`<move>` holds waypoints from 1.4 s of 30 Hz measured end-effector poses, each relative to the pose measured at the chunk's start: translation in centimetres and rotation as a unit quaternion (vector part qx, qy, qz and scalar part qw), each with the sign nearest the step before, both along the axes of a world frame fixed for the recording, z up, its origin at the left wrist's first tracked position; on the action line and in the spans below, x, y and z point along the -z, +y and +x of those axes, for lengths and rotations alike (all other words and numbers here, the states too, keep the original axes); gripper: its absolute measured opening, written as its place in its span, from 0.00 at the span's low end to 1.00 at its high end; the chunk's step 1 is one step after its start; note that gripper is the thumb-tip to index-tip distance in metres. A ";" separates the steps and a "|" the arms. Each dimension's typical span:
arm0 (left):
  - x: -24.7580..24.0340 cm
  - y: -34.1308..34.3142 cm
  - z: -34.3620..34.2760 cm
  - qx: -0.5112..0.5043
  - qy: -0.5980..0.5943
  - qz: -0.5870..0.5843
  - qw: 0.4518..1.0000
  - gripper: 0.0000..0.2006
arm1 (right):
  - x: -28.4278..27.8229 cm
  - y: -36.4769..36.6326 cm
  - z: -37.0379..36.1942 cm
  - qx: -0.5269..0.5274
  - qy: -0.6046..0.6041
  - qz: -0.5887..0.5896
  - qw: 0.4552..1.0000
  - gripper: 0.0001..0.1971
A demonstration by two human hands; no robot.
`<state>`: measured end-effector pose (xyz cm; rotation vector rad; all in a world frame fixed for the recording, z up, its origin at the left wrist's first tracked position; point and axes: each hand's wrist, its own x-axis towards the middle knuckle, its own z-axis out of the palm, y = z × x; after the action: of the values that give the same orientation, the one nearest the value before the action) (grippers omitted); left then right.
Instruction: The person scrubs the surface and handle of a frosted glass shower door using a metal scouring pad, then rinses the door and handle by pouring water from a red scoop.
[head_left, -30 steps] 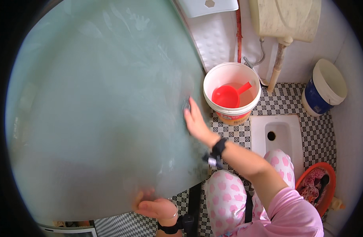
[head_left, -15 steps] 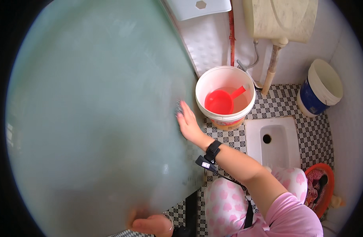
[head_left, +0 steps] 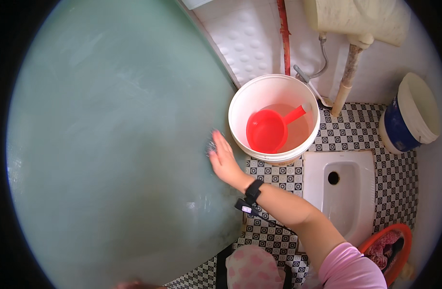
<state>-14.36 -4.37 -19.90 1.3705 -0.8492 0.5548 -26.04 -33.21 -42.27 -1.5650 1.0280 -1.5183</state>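
My right hand (head_left: pixel 225 164) is held against the large frosted greenish glass panel (head_left: pixel 115 111), near its right edge. A silvery, wiry scrubber (head_left: pixel 211 146), which looks like steel wool, shows between the fingers and the glass. The fingers are pressed together over it, and their undersides are hidden. At the lower edge of the picture a small blurred part of my left hand (head_left: pixel 129 285) shows by the bottom of the panel. Its fingers cannot be made out. Just right of my right hand stands a white bucket (head_left: pixel 238 108) of water, with a red dipper (head_left: pixel 267 131) in it.
A squat toilet (head_left: pixel 322 216) is set in the black-and-white tiled floor (head_left: pixel 394 188). A blue-and-white bucket (head_left: pixel 399 125) leans at the far right. Below it sits an orange-red basin (head_left: pixel 406 238) of pink cloth (head_left: pixel 381 248). A cream cistern (head_left: pixel 346 19) and its pipe (head_left: pixel 348 72) are on the wall.
The whole view has shifted, and the bucket and toilet look larger. My right hand sits slightly further left and lower. My left hand has moved down and left, mostly out of the picture.
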 end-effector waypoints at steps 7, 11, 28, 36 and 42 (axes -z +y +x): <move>3.5 0.0 -0.9 -0.087 -0.342 0.149 0.924 0.34 | -0.4 2.5 0.8 -0.018 0.011 0.026 0.999 0.30; 7.7 3.9 1.8 -0.174 -0.522 0.302 0.779 0.35 | -4.6 2.3 0.3 -0.040 -0.024 -0.129 0.991 0.30; 9.1 -4.1 -3.4 -0.259 -0.574 0.482 0.609 0.23 | 5.0 -2.5 0.0 0.088 0.005 0.060 0.994 0.30; 9.1 -3.3 -2.6 -0.251 -0.572 0.473 0.621 0.24 | -1.2 2.0 0.0 0.013 0.030 -0.061 0.998 0.30; 9.3 -4.1 -2.9 -0.246 -0.557 0.491 0.623 0.26 | 4.8 0.8 1.0 0.037 0.041 0.075 0.996 0.28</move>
<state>-17.24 -8.51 -29.19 2.2940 -2.0001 1.6355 -25.09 -32.37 -47.08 -1.5089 1.2312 -1.4000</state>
